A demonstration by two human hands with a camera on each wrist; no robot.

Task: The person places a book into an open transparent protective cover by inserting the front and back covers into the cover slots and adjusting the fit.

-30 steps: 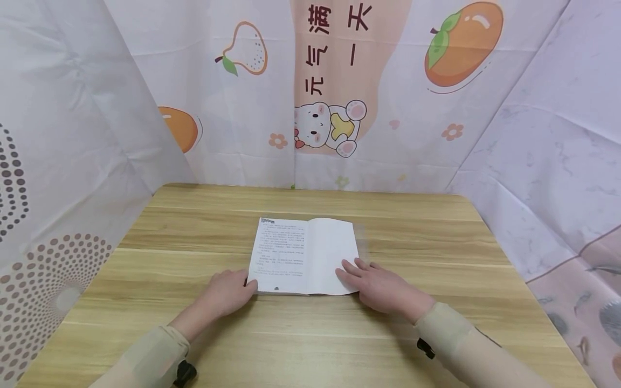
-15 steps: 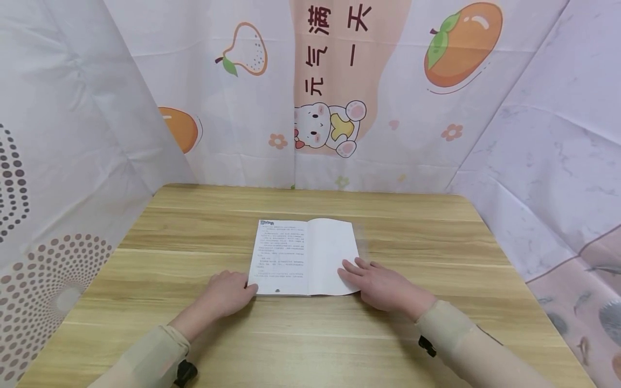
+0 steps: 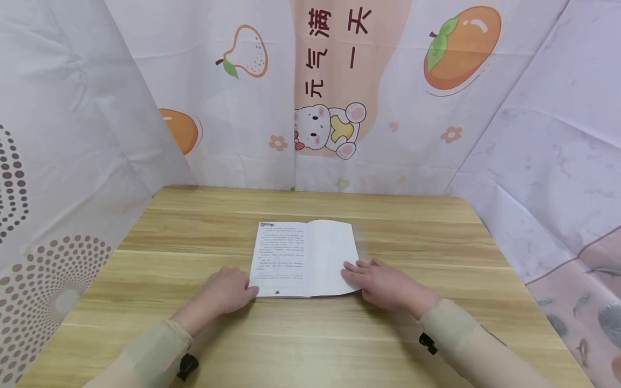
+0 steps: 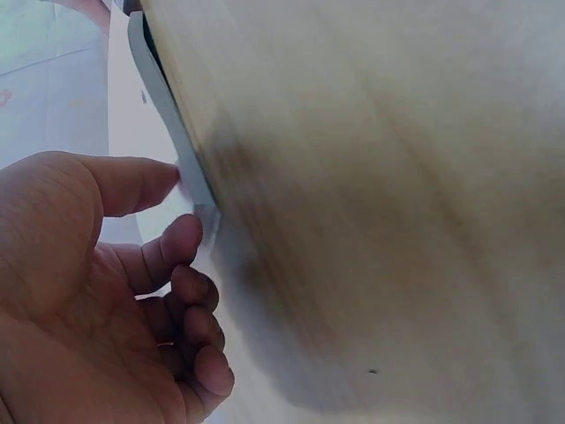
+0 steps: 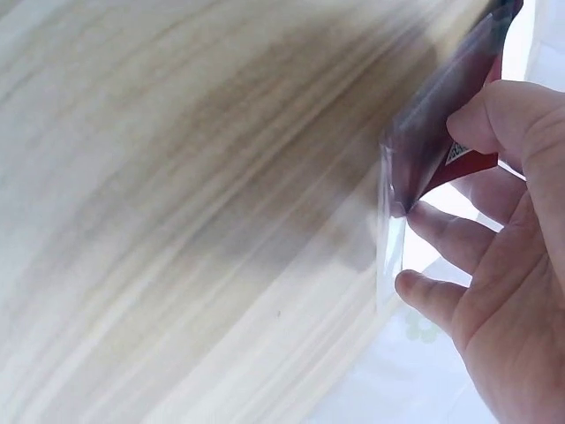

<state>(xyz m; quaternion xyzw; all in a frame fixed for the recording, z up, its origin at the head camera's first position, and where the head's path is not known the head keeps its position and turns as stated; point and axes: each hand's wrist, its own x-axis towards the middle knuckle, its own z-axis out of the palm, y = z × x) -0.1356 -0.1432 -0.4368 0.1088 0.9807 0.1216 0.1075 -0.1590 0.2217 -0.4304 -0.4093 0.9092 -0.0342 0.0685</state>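
An open book [image 3: 281, 261] lies on the wooden table, with printed text on its left page and a blank right page [image 3: 330, 253]. My left hand [image 3: 224, 291] pinches the book's lower left edge between thumb and index finger; the left wrist view shows the pages' edge [image 4: 172, 106] there, the other fingers curled. On the opposite side, my right hand [image 3: 390, 285] grips the lower right corner. Its fingers lie on the blank page, and in the right wrist view its thumb presses the dark red cover [image 5: 424, 146], which has a clear plastic sleeve [image 5: 388, 243].
The wooden table [image 3: 310, 339] stretches around the book on all sides. Behind it hangs a white curtain [image 3: 194, 54] with fruit and cartoon prints, and more cloth hangs at left and right. Each forearm wears a beige sleeve band with a small black device [image 3: 188, 366].
The head view has shifted slightly, so the scene sits a touch lower. Both hands keep their hold, and the book stays open at the same pages.
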